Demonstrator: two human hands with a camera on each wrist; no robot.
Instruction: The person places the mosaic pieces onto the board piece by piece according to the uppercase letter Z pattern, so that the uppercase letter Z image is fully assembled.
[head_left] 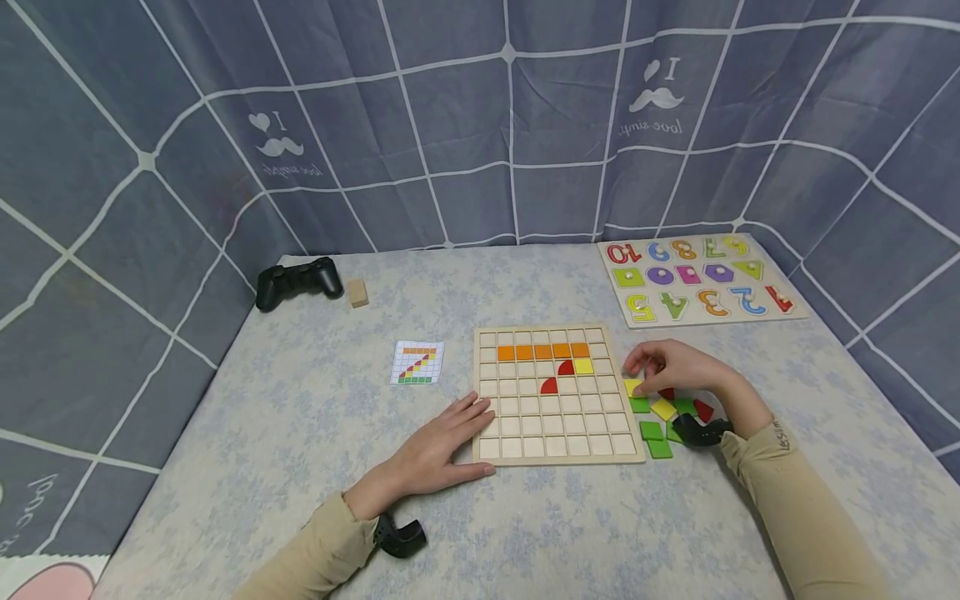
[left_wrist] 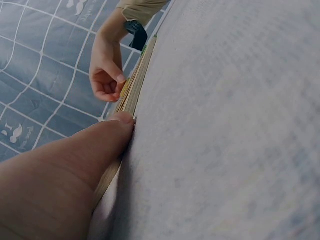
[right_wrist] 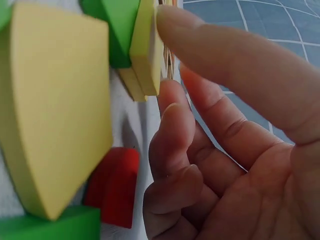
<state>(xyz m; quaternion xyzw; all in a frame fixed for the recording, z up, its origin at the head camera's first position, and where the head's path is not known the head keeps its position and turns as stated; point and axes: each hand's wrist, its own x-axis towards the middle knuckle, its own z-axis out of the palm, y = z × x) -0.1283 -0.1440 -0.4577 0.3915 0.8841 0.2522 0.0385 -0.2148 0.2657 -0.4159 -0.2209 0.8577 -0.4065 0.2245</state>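
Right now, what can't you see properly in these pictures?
Head view: part of a small red piece, covered by the right grip.
Head view: exact outlines in the pattern on the white paper card, too small.
Left wrist view: top face of the pale wooden board, seen nearly edge-on.
Right wrist view: the rest of the thick green piece, cut off by the bottom edge.

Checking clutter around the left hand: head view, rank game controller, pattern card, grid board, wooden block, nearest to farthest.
1. Grid board: touched at its left side by the left hand.
2. Pattern card: beyond the hand, left of the grid board.
3. Wooden block: farther back and left.
4. Game controller: far left, just past the wooden block.
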